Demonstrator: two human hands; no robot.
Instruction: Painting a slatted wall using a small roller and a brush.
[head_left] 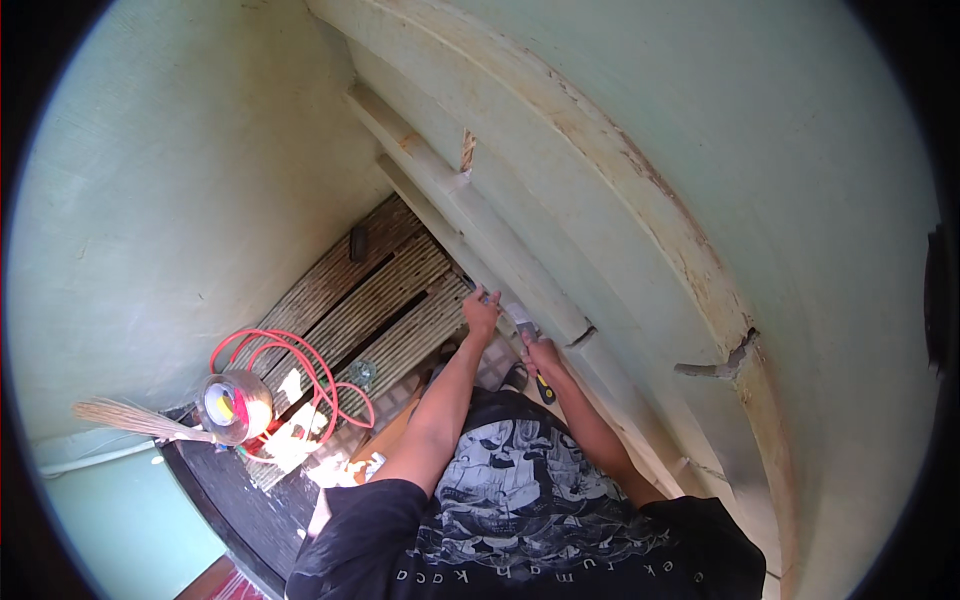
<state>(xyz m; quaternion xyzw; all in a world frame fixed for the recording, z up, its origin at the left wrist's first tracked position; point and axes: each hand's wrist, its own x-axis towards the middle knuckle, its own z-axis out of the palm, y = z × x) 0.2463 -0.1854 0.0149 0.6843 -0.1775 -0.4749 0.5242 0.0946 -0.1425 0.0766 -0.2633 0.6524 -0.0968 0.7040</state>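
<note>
My right hand [542, 358] is wrapped round a putty knife [545, 389] with a black and yellow handle. Its broad blade points away from me, towards the lower part of the pale green wall, and looks whitish near the tip. To its left, my left hand [481, 314] reaches to the wall's low ledge [510, 255], fingers apart and partly bent near the surface. I make out nothing held in it, though the fingertips are small in view. A crack [582, 337] cuts across the ledge just right of the putty knife.
Left of me, a slatted bamboo bench [370, 290] carries a looped red hose [325, 375], a clear round container [235, 408] and a straw broom [140, 417]. A dark object [358, 243] lies at its far end. Higher up, the wall has a broken moulding [740, 355] and a chipped spot [468, 152].
</note>
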